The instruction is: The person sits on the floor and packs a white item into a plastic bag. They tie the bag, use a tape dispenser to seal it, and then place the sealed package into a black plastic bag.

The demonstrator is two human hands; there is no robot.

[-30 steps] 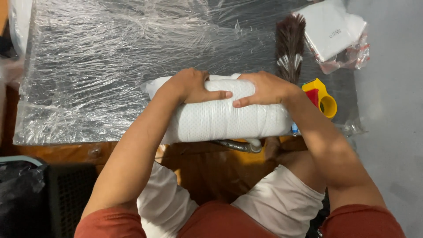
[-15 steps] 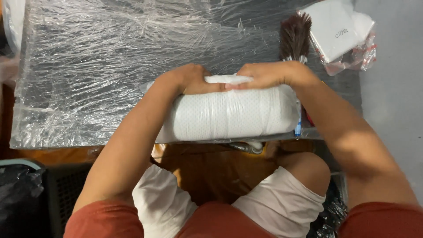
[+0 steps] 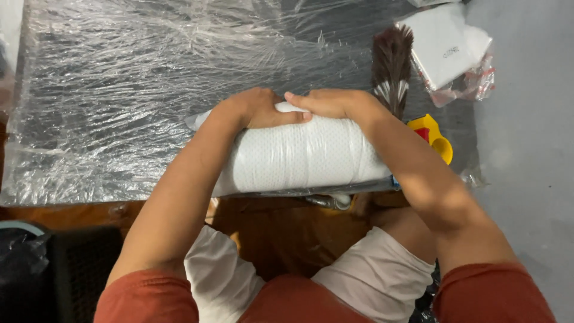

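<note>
Both hands, left (image 3: 254, 109) and right (image 3: 326, 103), clasp the white roll (image 3: 299, 158) at the table's (image 3: 89, 149) near edge.

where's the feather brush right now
In the head view, the brown feather brush lies on the plastic-covered table at upper right, just beyond the right hand, left of the white packet and above the yellow piece.

A white, dimpled roll pack (image 3: 305, 158) in clear wrap lies on its side at the near edge of the plastic-covered table (image 3: 119, 90), under both hands. At the far right corner lies a flat, square white packet (image 3: 442, 45) with small dark print, partly on a clear bag (image 3: 472, 84) with red-and-white edging.
</note>
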